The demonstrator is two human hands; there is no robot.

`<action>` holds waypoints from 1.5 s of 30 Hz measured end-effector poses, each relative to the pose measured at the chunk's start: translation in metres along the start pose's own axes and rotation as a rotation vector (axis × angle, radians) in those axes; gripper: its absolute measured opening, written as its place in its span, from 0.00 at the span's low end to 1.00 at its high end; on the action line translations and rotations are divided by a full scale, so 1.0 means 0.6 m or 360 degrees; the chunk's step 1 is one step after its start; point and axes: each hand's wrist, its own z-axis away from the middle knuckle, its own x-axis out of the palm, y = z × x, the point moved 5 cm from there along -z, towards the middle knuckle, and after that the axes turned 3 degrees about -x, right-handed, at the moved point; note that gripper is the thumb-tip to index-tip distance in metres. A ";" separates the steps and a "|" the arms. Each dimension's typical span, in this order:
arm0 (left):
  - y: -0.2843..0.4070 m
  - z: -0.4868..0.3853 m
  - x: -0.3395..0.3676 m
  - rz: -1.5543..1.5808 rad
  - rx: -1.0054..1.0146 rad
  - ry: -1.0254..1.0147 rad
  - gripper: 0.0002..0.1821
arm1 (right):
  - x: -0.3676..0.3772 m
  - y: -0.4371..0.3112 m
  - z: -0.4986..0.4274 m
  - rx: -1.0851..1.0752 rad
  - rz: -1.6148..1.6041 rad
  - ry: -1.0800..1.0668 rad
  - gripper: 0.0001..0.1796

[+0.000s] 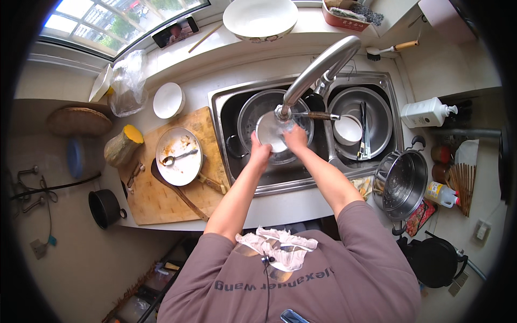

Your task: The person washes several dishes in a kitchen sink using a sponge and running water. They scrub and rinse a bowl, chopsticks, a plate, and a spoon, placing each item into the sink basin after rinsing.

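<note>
A white bowl [271,133] is tilted beneath the kitchen faucet [307,80], over a round metal pot [246,115] standing in the left sink basin. My left hand [260,150] grips the bowl's lower left rim. My right hand [296,138] is at the bowl's right side, under the faucet head, with its fingers around its edge and partly blurred by water. In the right basin, a steel bowl [377,101] holds a small white bowl [347,130] and several chopsticks [361,129].
Left of the sink, a wooden cutting board [149,206] bears a soiled plate [181,171] with a spoon [173,158]. A cut squash [123,147] and white bowl [169,101] are nearby. At right are a steamer pot [404,185] and a pump bottle [424,113].
</note>
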 end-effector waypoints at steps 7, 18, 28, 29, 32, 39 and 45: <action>-0.015 -0.002 0.000 0.0279 0.0215 0.0140 0.44 | 0.035 0.013 0.024 0.0444 -0.0094 -0.0177 0.24; -0.007 0.018 0.019 0.0331 0.0078 0.0017 0.47 | 0.032 0.035 0.013 0.0439 -0.0096 -0.0124 0.29; -0.001 0.015 0.006 0.0086 0.0049 -0.0101 0.40 | 0.031 0.054 -0.011 0.0052 0.0074 -0.0114 0.23; 0.000 0.012 0.010 0.0202 0.0091 -0.0096 0.39 | 0.060 0.088 -0.006 0.0288 -0.0281 -0.0133 0.24; -0.015 -0.014 -0.014 0.0490 0.0271 0.0059 0.38 | 0.100 0.000 0.082 0.1004 -0.1275 -0.0529 0.22; -0.034 -0.041 -0.002 0.0461 0.0030 -0.0211 0.31 | -0.014 0.037 -0.007 -0.0098 -0.0082 -0.0129 0.16; -0.050 -0.040 -0.025 0.0002 -0.0214 0.0272 0.38 | -0.134 -0.073 0.005 -0.1085 0.0830 0.0317 0.28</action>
